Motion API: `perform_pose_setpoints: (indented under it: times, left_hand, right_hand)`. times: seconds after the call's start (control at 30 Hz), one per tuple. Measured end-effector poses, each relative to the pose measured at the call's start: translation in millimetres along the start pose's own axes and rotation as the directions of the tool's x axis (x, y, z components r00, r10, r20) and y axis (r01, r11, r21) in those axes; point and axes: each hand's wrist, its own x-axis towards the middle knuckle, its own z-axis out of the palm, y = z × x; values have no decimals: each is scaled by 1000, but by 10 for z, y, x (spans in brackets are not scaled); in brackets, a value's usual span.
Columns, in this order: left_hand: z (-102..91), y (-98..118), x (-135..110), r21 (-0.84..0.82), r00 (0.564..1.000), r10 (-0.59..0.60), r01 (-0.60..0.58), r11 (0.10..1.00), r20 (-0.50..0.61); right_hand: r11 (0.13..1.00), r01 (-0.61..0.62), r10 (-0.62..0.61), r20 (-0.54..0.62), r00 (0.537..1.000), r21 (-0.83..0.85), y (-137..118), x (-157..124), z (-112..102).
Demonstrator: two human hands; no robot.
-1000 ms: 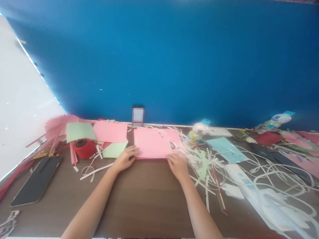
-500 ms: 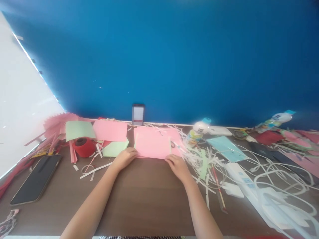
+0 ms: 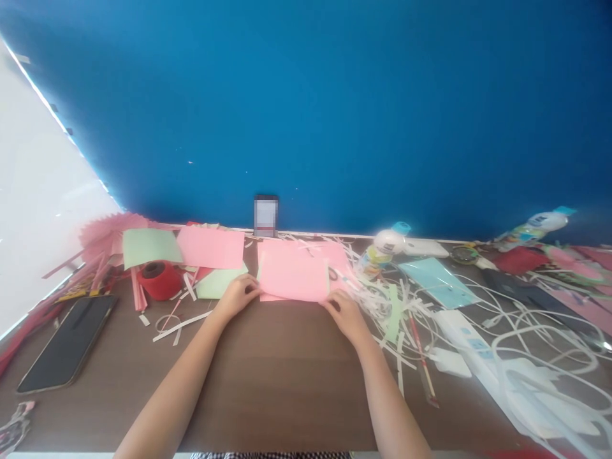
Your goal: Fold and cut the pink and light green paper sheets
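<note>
Two bare hands are laid at the near edge of a square pink paper sheet [image 3: 294, 277], which lies flat on the brown wood-grain tabletop [image 3: 277, 376], centred, just in front of the blue wall [image 3: 335, 115].

- The left hand [image 3: 238, 296] is placed on the sheet's near-left corner. Its fingers [image 3: 248, 288] are curled and held close together on the edge. Whether the paper is pinched cannot be told.
- The right hand [image 3: 345, 313] is placed at the near-right corner. Its fingers [image 3: 335, 298] are held together, with the tips touching the sheet's edge. No lift of the paper is seen.

Around it:
- A small upright phone [image 3: 266, 215] is leaned against the wall, just behind the sheet.
- A second pink sheet [image 3: 210, 247] and a pale green sheet [image 3: 148, 247] are laid to the left. Another light green piece [image 3: 217, 284] is seen just beside the left hand.
- A red tape roll [image 3: 157, 280] is set near them, and a black slab phone [image 3: 67, 341] is laid flat further left.
- A tangle of white paper strips [image 3: 392, 312] is spread just right of the right hand.
- A white glue bottle with a blue cap [image 3: 385, 248] is lying on its side behind the strips.
- A light blue paper sheet [image 3: 437, 280] and looped white cables [image 3: 526, 344] are found well to the right.
</note>
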Motion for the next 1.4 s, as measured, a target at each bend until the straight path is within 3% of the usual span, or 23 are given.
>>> perform_pose_setpoints:
  times: [0.4, 0.6, 1.0, 1.2, 1.3, 1.4]
  left_hand:
    - [27, -44, 19, 115, 998, 7, 0, 993, -61]
    - [47, -81, 31, 152, 995, -46, 60, 986, -93]
    - [98, -36, 35, 353, 991, -39, 83, 932, -131]
    - [112, -50, 48, 364, 982, -54, 118, 924, -182]
    - [115, -21, 46, 392, 978, -6, 90, 916, -211]
    - [175, 110, 21, 421, 975, 147, -64, 905, -166]
  right_hand:
    - [993, -92, 84, -111, 990, -68, 102, 51, 34]
    - [989, -142, 135, -137, 981, -42, 126, 77, 60]
    - [971, -141, 113, -147, 983, -195, 159, 104, 122]
    - [966, -157, 125, -163, 979, -205, 141, 118, 144]
    - [971, -143, 111, -170, 979, -192, 151, 117, 167]
    - [972, -128, 91, -188, 978, -196, 142, 112, 177]
